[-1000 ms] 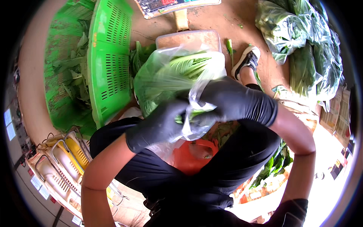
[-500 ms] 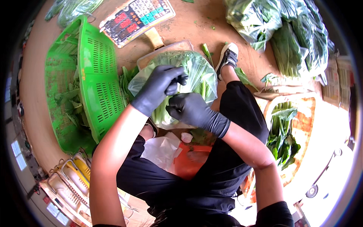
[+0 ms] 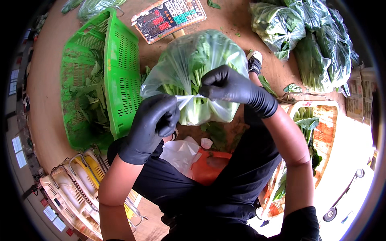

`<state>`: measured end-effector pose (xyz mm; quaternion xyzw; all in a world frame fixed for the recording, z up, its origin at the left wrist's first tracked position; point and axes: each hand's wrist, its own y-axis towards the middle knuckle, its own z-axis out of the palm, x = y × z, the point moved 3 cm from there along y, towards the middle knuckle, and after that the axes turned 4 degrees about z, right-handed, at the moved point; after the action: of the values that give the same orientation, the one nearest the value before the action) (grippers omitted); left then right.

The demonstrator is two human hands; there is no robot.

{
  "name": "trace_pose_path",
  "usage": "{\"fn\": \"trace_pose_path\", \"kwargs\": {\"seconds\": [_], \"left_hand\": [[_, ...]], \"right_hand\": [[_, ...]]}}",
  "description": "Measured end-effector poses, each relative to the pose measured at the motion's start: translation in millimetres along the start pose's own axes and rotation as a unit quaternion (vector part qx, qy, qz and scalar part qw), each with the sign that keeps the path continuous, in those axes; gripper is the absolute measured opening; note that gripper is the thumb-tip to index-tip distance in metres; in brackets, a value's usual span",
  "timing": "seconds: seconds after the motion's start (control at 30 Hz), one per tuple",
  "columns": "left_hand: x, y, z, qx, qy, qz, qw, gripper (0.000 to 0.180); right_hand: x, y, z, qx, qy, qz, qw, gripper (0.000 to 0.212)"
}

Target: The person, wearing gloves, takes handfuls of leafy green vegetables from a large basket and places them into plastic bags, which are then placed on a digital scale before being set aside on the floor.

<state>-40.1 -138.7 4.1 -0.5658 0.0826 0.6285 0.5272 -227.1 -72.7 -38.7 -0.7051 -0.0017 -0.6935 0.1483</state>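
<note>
A clear plastic bag of leafy green vegetables (image 3: 205, 52) hangs in front of me, above my parted legs. My left hand (image 3: 155, 124), in a black glove, is closed on a gathered white strip of the bag at its near side. My right hand (image 3: 237, 88), gloved alike, pinches the same gathered part a little to the right. Between the two hands the plastic is stretched tight. Green stems show through it, and the leaves bulge toward the far side. Beyond the bag is a scale with a lit display and keypad (image 3: 169, 18); its pan is hidden.
A green slotted basket (image 3: 122, 80) with loose leaves stands at left. Several filled bags of greens (image 3: 281, 30) lie at far right. An orange-and-white basket (image 3: 327, 132) holds greens on the right. White crates (image 3: 68, 188) are stacked at lower left, and a red plastic piece (image 3: 209, 166) lies between my legs.
The bag has come up and nearer, off the scale. My hands have moved apart, the left toward me and the right farther out, pulling the bag's gathered plastic taut. The scale's display has changed.
</note>
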Motion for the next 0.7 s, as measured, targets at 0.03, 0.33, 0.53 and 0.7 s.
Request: {"fn": "trace_pose_path", "kwargs": {"seconds": [0.03,0.33,0.53,0.7], "left_hand": [[-0.9,0.7,2.6,-0.008,-0.065,0.004,0.998,0.032],[-24.8,25.5,17.3,-0.036,-0.206,0.031,0.977,0.026],[49.1,152.3,-31.8,-0.111,-0.211,-0.069,0.969,0.020],[144.1,245.3,-187.7,-0.407,-0.254,0.026,0.877,0.015]], "right_hand": [[9.1,1.1,-4.3,-0.014,-0.039,-0.002,0.999,0.031],[13.2,3.1,-2.2,-0.045,-0.182,-0.130,0.974,0.018],[-35.7,13.4,41.3,-0.119,-0.399,-0.039,0.909,0.025],[-65.1,40.2,104.5,-0.112,-0.411,-0.040,0.904,0.015]]}}
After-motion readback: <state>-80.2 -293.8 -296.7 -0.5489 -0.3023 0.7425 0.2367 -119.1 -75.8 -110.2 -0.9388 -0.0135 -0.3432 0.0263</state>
